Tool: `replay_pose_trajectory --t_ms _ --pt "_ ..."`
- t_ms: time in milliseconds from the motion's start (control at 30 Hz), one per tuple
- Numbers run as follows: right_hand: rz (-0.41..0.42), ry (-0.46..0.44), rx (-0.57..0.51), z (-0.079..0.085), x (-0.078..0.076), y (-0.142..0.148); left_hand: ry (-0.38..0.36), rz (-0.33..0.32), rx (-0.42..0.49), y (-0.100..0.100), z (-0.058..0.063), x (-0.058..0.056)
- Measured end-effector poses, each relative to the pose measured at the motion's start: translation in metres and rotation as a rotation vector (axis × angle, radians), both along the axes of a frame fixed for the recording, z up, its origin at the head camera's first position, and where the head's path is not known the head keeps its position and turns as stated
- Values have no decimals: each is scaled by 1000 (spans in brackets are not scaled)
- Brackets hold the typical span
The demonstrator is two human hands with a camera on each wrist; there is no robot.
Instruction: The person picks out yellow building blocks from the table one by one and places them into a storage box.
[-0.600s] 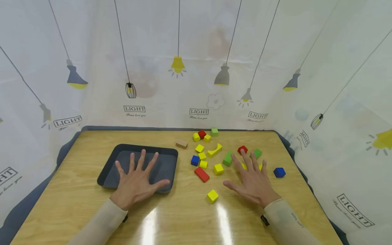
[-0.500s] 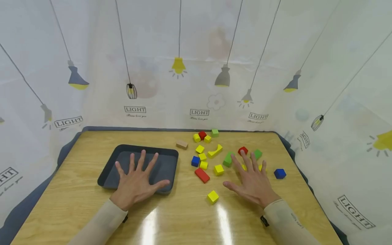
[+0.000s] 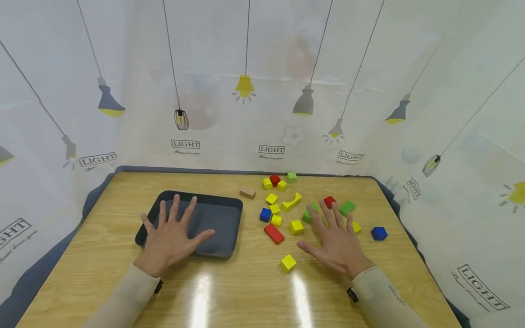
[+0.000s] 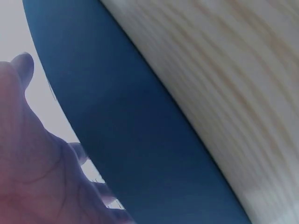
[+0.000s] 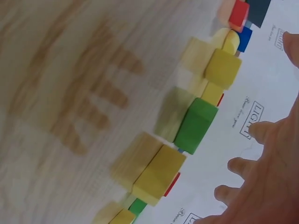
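My left hand point(image 3: 168, 239) is spread palm down above the near left part of a dark grey tray point(image 3: 223, 228), holding nothing. In the left wrist view the palm point(image 4: 37, 172) hovers beside the tray's side wall point(image 4: 126, 112). Over the right-hand blocks my right hand point(image 3: 338, 246) hangs with its fingers apart, also holding nothing. A green block point(image 3: 308, 214) is partly hidden by its index finger. Close by lie a yellow cube point(image 3: 296, 227), a red block point(image 3: 330, 202) and another green block point(image 3: 347, 208). The right wrist view shows the right palm point(image 5: 266, 186) raised off the table.
Left of the right hand are a red rectangular block point(image 3: 274, 233), a blue cube point(image 3: 265, 214), a yellow arch point(image 3: 291, 202) and several yellow blocks. One yellow cube point(image 3: 288, 263) lies nearer me. A blue block point(image 3: 379, 233) sits far right, a wooden block point(image 3: 247, 192) behind the tray.
My left hand has shifted left and slightly up over the tray. The right hand stays nearly in place, fingers still spread. The head view has turned slightly; the blocks have not moved.
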State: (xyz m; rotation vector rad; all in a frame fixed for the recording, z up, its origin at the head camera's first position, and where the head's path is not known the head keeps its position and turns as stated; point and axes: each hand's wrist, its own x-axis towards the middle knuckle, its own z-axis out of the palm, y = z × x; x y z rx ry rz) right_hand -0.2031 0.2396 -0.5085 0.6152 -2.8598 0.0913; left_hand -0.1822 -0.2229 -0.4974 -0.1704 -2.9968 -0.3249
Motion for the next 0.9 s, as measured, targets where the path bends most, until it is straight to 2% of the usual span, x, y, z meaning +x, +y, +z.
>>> replay_pose_trajectory --t_ms 267,500,900 --pt "32 -35 -61 9 5 -8 -17 85 46 -30 9 -6" --pt "63 -55 -100 18 11 -15 -33 151 98 -50 7 -6" --pt "142 -171 -190 26 22 -25 -84 157 198 -68 9 -5"
